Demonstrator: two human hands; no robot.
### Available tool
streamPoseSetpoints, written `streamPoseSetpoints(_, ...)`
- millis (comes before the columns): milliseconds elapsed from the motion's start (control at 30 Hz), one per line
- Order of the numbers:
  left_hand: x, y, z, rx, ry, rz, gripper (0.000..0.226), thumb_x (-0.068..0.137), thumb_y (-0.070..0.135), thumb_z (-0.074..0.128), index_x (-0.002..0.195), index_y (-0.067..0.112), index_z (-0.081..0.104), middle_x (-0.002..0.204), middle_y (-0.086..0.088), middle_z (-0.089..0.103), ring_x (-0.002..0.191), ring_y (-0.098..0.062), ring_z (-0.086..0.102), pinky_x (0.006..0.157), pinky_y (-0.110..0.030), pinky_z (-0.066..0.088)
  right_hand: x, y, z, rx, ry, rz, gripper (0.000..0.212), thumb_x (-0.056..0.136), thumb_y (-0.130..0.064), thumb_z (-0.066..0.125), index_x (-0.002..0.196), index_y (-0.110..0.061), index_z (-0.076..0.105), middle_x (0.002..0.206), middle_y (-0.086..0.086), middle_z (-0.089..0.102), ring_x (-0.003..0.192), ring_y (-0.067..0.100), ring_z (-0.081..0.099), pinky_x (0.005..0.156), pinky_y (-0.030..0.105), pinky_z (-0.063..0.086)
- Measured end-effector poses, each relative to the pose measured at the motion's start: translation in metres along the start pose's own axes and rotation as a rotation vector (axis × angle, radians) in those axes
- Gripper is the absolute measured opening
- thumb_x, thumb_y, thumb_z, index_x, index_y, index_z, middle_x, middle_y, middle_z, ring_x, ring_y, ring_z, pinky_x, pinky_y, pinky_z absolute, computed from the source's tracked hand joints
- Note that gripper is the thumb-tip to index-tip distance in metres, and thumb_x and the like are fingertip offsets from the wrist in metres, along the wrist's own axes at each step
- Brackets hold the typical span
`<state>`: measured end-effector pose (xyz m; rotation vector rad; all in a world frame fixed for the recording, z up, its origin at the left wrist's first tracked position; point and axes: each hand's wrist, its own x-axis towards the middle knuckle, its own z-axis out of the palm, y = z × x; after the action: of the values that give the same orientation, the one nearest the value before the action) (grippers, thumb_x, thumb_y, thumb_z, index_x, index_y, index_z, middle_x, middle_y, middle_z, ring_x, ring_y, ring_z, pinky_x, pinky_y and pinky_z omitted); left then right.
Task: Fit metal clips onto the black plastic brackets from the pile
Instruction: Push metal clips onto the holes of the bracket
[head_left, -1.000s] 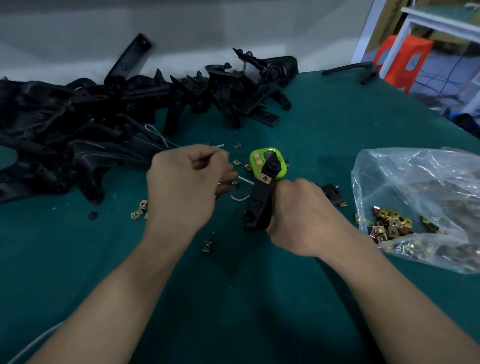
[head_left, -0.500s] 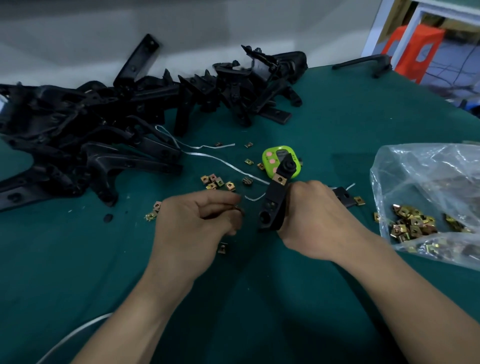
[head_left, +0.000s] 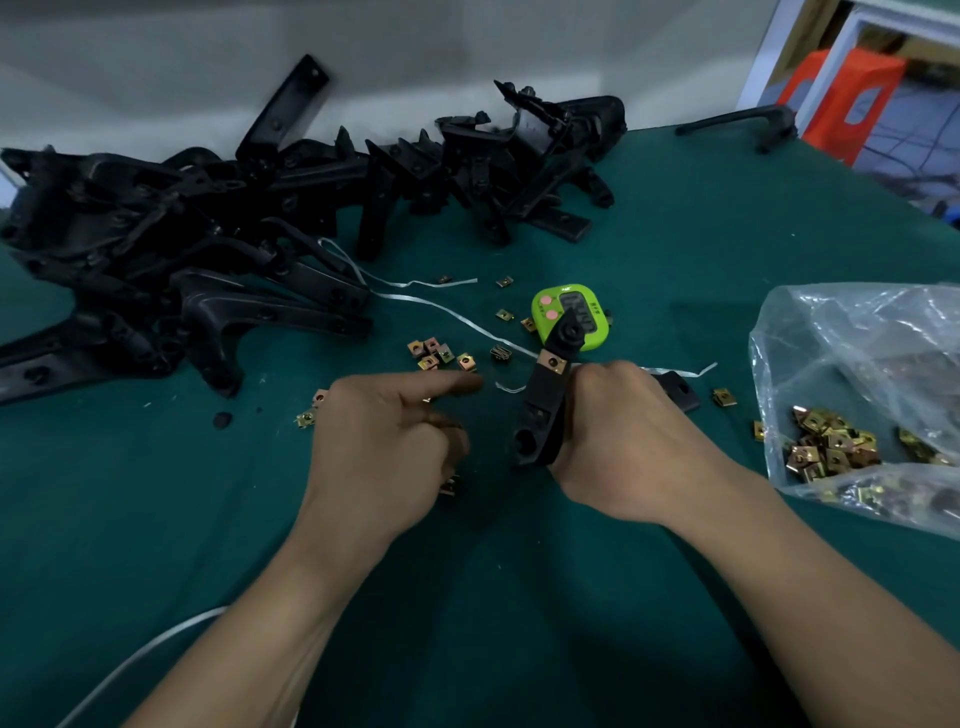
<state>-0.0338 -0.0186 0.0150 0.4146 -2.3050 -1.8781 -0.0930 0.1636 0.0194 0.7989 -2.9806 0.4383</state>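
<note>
My right hand (head_left: 623, 441) grips a black plastic bracket (head_left: 543, 410) upright at the middle of the table. A brass clip (head_left: 553, 362) sits fitted near the bracket's upper end. Just left of it, my left hand (head_left: 384, 447) has its index finger stretched toward the bracket. Its thumb and other fingers curl round a small metal clip that is mostly hidden. A large pile of black brackets (head_left: 208, 234) fills the far left of the green table (head_left: 519, 597). Several loose clips (head_left: 439, 356) lie beyond my left hand.
A clear plastic bag (head_left: 857, 353) holding several clips (head_left: 831, 447) lies at the right. A green timer (head_left: 584, 312) stands behind the held bracket. White strap (head_left: 431, 306) runs across the table. One lone bracket (head_left: 743, 122) lies at the far right edge.
My left hand has drawn back from the loose clips toward me and now sits beside the held bracket with its index finger extended. The right hand keeps its grip on the bracket.
</note>
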Motion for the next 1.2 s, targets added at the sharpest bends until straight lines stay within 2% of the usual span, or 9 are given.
streamPoseSetpoints(100,0.000,-0.001,0.002,-0.073,-0.043,-0.049,0.043,0.077,-0.010,0.075,0.101,0.026,0.079,0.068,-0.003,0.075,0.050,-0.013,0.061,0.052,-0.021,0.052,0.000,0.002,-0.002,-0.022,-0.005,-0.005,0.020,0.067,-0.010,0.060,0.060,-0.016,0.042,0.053,-0.001,0.042,0.050,0.020,0.041,0.044,0.027,0.028)
streamPoseSetpoints(200,-0.003,0.001,0.000,-0.221,-0.158,-0.041,0.020,0.071,0.007,0.086,0.087,0.016,0.079,0.070,-0.013,0.075,0.057,-0.018,0.070,0.054,-0.022,0.056,0.002,0.007,-0.006,-0.088,-0.018,-0.049,0.006,0.066,-0.010,0.060,0.065,-0.014,0.055,0.061,0.001,0.052,0.068,0.026,0.049,0.060,0.028,0.040)
streamPoseSetpoints(300,-0.004,0.004,-0.004,-0.285,-0.223,-0.040,0.024,0.055,0.028,0.088,0.075,0.018,0.081,0.066,-0.012,0.073,0.056,-0.018,0.070,0.051,-0.021,0.055,0.006,0.012,-0.005,-0.218,-0.008,-0.109,0.007,0.067,-0.011,0.060,0.069,-0.018,0.058,0.066,-0.004,0.056,0.069,0.022,0.050,0.080,0.019,0.028)
streamPoseSetpoints(467,-0.005,0.004,-0.006,-0.294,-0.320,-0.029,0.025,0.068,0.024,0.081,0.091,0.013,0.083,0.076,-0.013,0.076,0.062,-0.016,0.071,0.058,-0.020,0.055,0.010,0.012,-0.002,-0.291,0.036,-0.133,0.019,0.057,-0.007,0.058,0.063,-0.022,0.047,0.065,-0.006,0.053,0.062,0.021,0.046,0.078,0.024,0.018)
streamPoseSetpoints(667,-0.004,0.002,-0.006,-0.238,-0.383,-0.004,0.022,0.082,0.012,0.070,0.101,0.013,0.081,0.088,-0.012,0.078,0.073,-0.014,0.070,0.066,-0.020,0.055,0.011,0.011,0.002,-0.314,0.039,-0.132,0.020,0.057,-0.009,0.059,0.063,-0.023,0.045,0.066,-0.008,0.053,0.063,0.021,0.047,0.081,0.029,0.024)
streamPoseSetpoints(833,-0.005,0.000,-0.005,-0.284,-0.310,-0.044,0.021,0.074,0.014,0.077,0.094,0.007,0.082,0.083,-0.016,0.077,0.071,-0.018,0.073,0.064,-0.021,0.057,0.010,0.012,0.002,-0.335,0.012,-0.117,0.014,0.062,-0.014,0.059,0.070,-0.023,0.052,0.072,-0.008,0.056,0.068,0.020,0.049,0.086,0.028,0.027)
streamPoseSetpoints(967,-0.006,0.002,-0.005,-0.333,-0.290,-0.047,0.027,0.062,0.019,0.084,0.089,0.013,0.083,0.083,-0.014,0.078,0.073,-0.016,0.072,0.066,-0.020,0.057,0.011,0.012,0.003,-0.339,0.009,-0.109,0.014,0.063,-0.014,0.060,0.071,-0.024,0.052,0.072,-0.008,0.056,0.069,0.018,0.049,0.086,0.028,0.027)
streamPoseSetpoints(1133,-0.007,0.004,-0.003,-0.425,-0.284,-0.082,0.029,0.062,0.026,0.083,0.088,0.013,0.083,0.080,-0.015,0.077,0.075,-0.016,0.075,0.065,-0.020,0.058,0.011,0.012,0.005,-0.367,0.018,-0.099,0.015,0.063,-0.015,0.060,0.070,-0.024,0.051,0.071,-0.009,0.055,0.068,0.018,0.050,0.086,0.029,0.027)
streamPoseSetpoints(1200,-0.008,0.005,-0.004,-0.413,-0.282,-0.070,0.027,0.062,0.021,0.088,0.087,0.013,0.084,0.080,-0.015,0.077,0.074,-0.016,0.074,0.066,-0.020,0.058,0.011,0.010,0.006,-0.370,0.023,-0.098,0.015,0.063,-0.014,0.060,0.069,-0.024,0.050,0.070,-0.009,0.055,0.067,0.018,0.050,0.085,0.029,0.027)
